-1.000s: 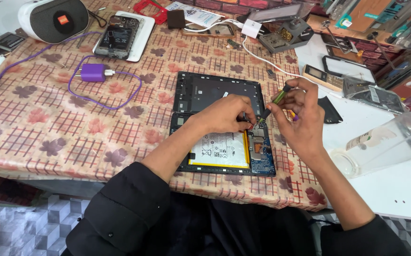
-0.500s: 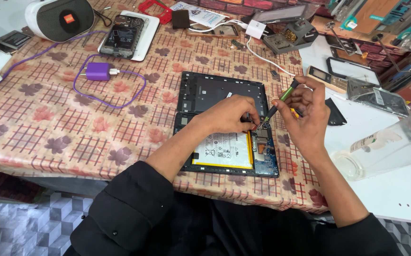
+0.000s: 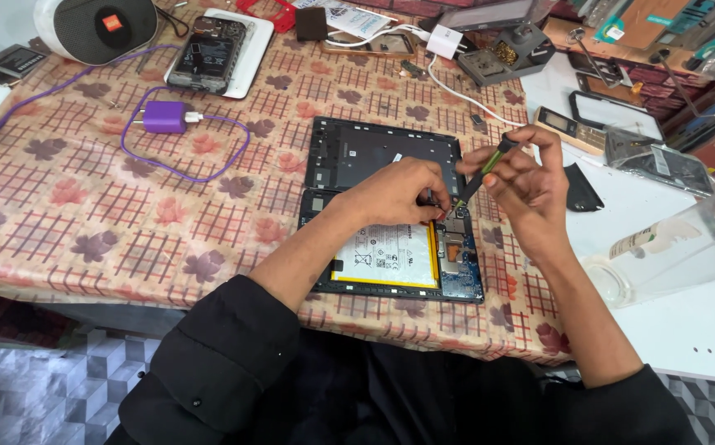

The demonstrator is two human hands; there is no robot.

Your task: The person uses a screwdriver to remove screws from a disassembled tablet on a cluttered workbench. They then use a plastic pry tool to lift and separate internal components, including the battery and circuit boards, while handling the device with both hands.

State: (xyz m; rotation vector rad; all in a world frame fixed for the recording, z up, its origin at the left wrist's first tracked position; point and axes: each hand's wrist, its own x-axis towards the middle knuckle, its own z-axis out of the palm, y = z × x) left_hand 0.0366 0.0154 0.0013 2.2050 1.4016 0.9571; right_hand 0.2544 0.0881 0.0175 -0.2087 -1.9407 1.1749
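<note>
An opened tablet (image 3: 390,264) lies on the patterned tablecloth, its white battery (image 3: 384,254) and blue circuit board (image 3: 456,255) exposed. Behind it lies the tablet's black back cover (image 3: 374,156). My left hand (image 3: 399,191) rests on the tablet's upper edge, fingertips pressed down beside the board. My right hand (image 3: 526,177) grips a thin green-and-black screwdriver (image 3: 483,171), its tip pointing down at the top of the board, close to my left fingertips.
A purple charger with looped cable (image 3: 166,117) and an opened phone on a white tray (image 3: 213,41) lie at the back left, near a grey speaker (image 3: 98,25). A clear plastic bottle (image 3: 670,247) lies on the white surface at right. Tools and parts crowd the back right.
My right hand has tilted the screwdriver and brought its tip down to the board near my left fingers. The left hand has stayed on the tablet.
</note>
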